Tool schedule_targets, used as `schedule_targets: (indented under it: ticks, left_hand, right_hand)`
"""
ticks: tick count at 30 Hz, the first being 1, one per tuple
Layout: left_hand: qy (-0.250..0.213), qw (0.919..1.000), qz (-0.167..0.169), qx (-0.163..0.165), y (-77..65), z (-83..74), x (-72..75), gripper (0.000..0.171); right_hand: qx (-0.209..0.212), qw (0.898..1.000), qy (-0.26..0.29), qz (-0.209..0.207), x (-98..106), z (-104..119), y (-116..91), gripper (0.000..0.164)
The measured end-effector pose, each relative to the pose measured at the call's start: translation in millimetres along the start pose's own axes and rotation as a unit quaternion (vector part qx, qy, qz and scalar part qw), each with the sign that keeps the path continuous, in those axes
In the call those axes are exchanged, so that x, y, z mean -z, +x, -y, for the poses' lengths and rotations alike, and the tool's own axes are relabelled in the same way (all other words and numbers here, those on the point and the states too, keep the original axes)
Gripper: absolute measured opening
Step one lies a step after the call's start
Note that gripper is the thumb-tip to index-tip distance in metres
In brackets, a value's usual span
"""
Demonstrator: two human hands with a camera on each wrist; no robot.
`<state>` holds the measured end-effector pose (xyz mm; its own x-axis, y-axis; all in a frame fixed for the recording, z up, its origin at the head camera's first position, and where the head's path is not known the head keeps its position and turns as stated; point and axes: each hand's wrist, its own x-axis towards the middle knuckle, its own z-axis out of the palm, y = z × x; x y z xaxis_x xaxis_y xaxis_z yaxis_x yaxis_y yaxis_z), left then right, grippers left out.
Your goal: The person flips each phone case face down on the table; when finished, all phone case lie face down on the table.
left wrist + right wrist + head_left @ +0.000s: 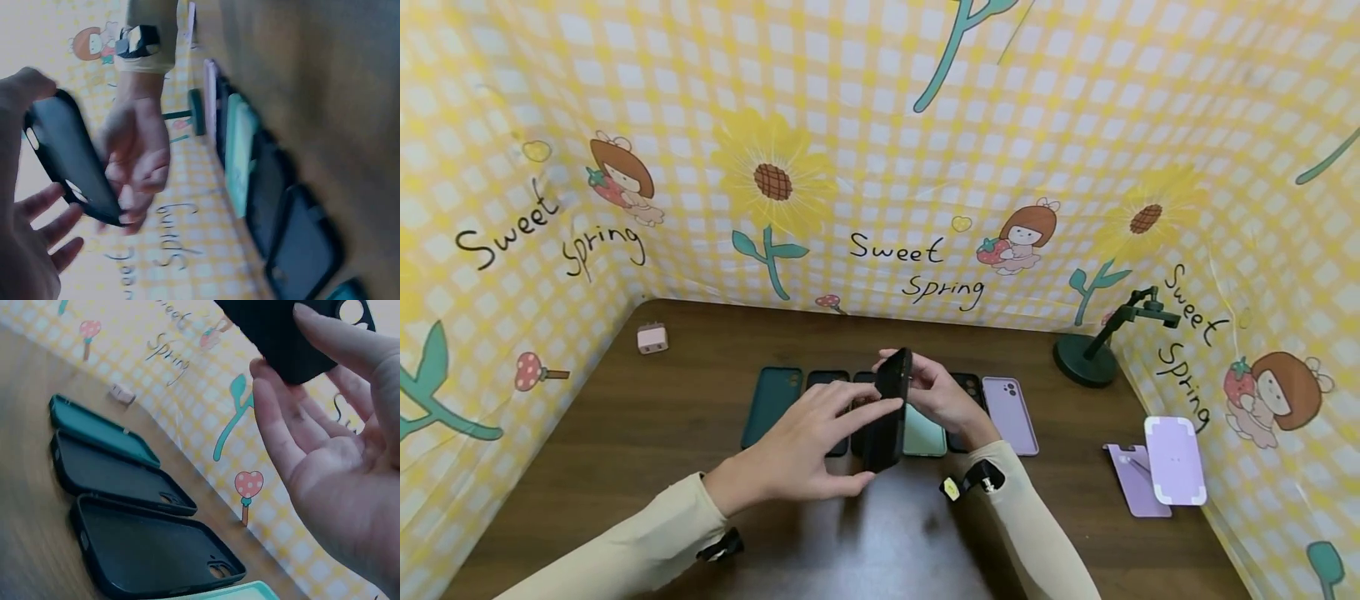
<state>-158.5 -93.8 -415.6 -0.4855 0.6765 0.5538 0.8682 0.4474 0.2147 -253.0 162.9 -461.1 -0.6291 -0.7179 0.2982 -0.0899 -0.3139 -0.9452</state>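
A black phone case (891, 408) with camera cutouts is held up on edge above the table, between both hands. My left hand (808, 442) spans it, thumb at the near end and a fingertip on its side. At the far end, my right hand (951, 404) pinches the case between thumb and fingers, as the right wrist view shows on the black case (281, 337). Under the hands lies a row of phone cases: a teal one (772, 400), dark ones partly hidden by the left hand, a mint one (925, 435), a black one (967, 387) and a lilac one (1011, 417).
On the right stands a lilac folding stand (1176, 462), with a dark green stand (1086, 360) on a round base behind it. A pink charger plug (652, 338) sits at the back left. Yellow checked cloth (880, 167) walls the wooden table (587, 467) at the back and sides.
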Motion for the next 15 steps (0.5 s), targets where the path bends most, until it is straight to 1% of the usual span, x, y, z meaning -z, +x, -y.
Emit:
schedule_targets:
  ticks: [2, 3, 6, 8, 11, 13, 15]
  left_hand:
    - [0.038, 0.9990, 0.007, -0.023, 1.5, 0.1, 3.5, 0.082]
    - [0.055, 0.9979, 0.005, -0.033, 1.9, 0.2, 4.8, 0.082]
    - [0.085, 0.9955, -0.010, -0.040, 0.7, 0.4, 6.3, 0.083]
    - [0.091, 0.9951, -0.021, -0.032, -1.6, 1.5, 6.0, 0.087]
    - [0.091, 0.9955, -0.029, -0.003, -9.3, 5.6, 7.5, 0.089]
    - [0.090, 0.9952, -0.033, 0.020, -16.1, 10.6, 10.6, 0.090]
    - [0.095, 0.9941, -0.037, 0.037, -23.5, 17.7, 14.6, 0.090]
  right_hand:
    - [-0.027, 0.998, -0.046, -0.021, -4.3, 3.3, 1.8, 0.057]
    - [-0.037, 0.997, -0.065, -0.031, -6.1, 4.6, 2.9, 0.060]
    - [-0.056, 0.991, -0.104, -0.055, -9.7, 7.1, 5.8, 0.064]
    - [-0.066, 0.988, -0.119, -0.069, -9.9, 8.2, 7.2, 0.062]
    - [-0.078, 0.981, -0.155, -0.089, -10.0, 9.3, 10.3, 0.059]
    - [-0.086, 0.971, -0.200, -0.098, -10.4, 10.4, 14.5, 0.056]
    - [-0.086, 0.959, -0.251, -0.098, -10.1, 11.0, 21.5, 0.053]
